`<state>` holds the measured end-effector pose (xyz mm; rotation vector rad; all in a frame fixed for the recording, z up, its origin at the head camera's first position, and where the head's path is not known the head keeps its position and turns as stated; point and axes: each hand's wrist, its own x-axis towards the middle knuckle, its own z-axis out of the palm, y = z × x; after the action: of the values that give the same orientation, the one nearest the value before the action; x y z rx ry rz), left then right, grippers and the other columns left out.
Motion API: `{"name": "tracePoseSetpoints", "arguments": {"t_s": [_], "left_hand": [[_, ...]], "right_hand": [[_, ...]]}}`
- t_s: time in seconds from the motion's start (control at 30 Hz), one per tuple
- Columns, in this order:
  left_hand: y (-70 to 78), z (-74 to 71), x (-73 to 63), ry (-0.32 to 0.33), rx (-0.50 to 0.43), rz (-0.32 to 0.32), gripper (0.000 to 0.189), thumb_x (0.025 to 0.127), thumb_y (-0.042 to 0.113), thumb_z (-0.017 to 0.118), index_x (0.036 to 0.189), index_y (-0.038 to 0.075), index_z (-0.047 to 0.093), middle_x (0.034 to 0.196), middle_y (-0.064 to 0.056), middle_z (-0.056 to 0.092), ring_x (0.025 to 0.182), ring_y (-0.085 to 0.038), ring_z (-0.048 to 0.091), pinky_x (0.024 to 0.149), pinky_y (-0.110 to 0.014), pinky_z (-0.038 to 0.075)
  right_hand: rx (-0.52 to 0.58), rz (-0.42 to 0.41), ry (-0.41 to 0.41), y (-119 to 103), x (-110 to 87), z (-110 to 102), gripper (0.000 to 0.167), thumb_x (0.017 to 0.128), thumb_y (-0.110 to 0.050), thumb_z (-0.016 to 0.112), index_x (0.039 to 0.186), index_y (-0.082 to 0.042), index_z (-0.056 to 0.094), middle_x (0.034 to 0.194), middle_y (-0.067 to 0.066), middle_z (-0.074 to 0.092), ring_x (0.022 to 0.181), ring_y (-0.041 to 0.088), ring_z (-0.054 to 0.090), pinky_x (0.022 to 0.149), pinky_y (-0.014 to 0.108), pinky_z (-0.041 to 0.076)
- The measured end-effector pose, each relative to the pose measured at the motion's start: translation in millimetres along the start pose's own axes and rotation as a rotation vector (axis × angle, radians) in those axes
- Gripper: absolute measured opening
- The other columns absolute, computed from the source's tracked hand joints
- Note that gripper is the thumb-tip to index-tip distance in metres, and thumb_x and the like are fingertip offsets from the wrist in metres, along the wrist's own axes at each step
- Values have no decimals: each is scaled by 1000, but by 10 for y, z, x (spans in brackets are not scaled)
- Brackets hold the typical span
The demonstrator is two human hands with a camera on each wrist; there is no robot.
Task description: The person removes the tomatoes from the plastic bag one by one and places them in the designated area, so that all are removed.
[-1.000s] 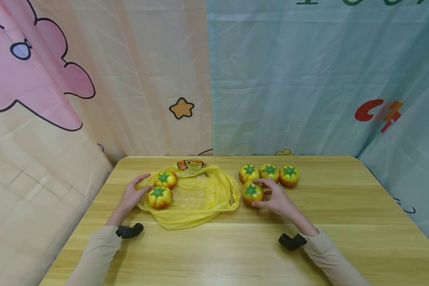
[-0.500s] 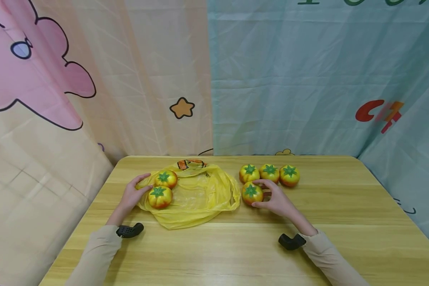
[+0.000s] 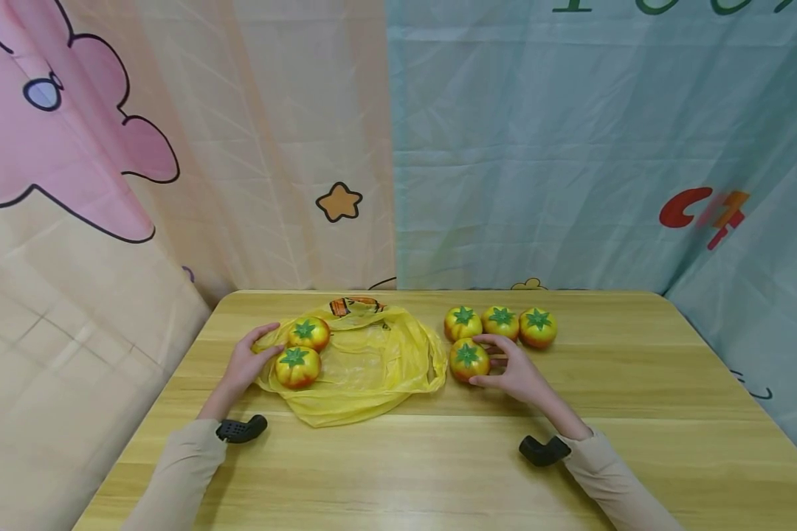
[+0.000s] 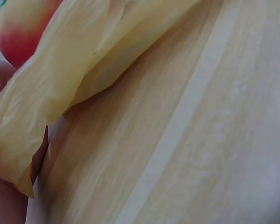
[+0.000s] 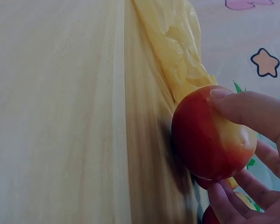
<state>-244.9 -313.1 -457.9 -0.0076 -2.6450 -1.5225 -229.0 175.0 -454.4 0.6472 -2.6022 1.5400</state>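
Note:
In the head view, a yellow plastic bag [image 3: 372, 361] lies spread on the table, with two yellow-red tomatoes [image 3: 297, 366] on its left part. My left hand [image 3: 244, 363] holds the bag's left edge, its thumb close by the nearer tomato. The bag film [image 4: 60, 79] covers part of that hand in the left wrist view. Just right of the bag, my right hand [image 3: 514, 369] grips another tomato [image 3: 468, 360] between thumb and fingers. The right wrist view shows the thumb pressed on this tomato's [image 5: 210, 135] side. Its green leafy top is mostly hidden there.
Behind the gripped tomato, a row of three more tomatoes [image 3: 501, 323] stands near the table's back edge. The wooden table [image 3: 385, 472] meets a printed curtain [image 3: 505, 184] at the back. Black wrist cameras [image 3: 544, 450] sit on both forearms.

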Motion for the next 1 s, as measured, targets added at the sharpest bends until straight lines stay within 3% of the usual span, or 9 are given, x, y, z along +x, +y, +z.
{"name": "tracePoseSetpoints", "arguments": {"t_s": [0.43, 1.0], "left_hand": [[2, -5, 1, 1, -5, 2, 53, 95, 14, 60, 142, -1, 41, 151, -24, 33, 144, -41, 20, 117, -59, 15], [39, -4, -15, 8, -2, -6, 53, 95, 14, 59, 142, -1, 41, 151, -24, 34, 144, -40, 22, 118, -57, 16]], "right_hand": [[24, -27, 8, -38, -13, -38, 66, 71, -7, 84, 128, 2, 52, 129, 22, 55, 110, 40, 58, 93, 52, 50], [-108, -62, 125, -287, 44, -43, 61, 72, -9, 84, 126, -2, 57, 122, 20, 59, 107, 37, 58, 88, 52, 52]]}}
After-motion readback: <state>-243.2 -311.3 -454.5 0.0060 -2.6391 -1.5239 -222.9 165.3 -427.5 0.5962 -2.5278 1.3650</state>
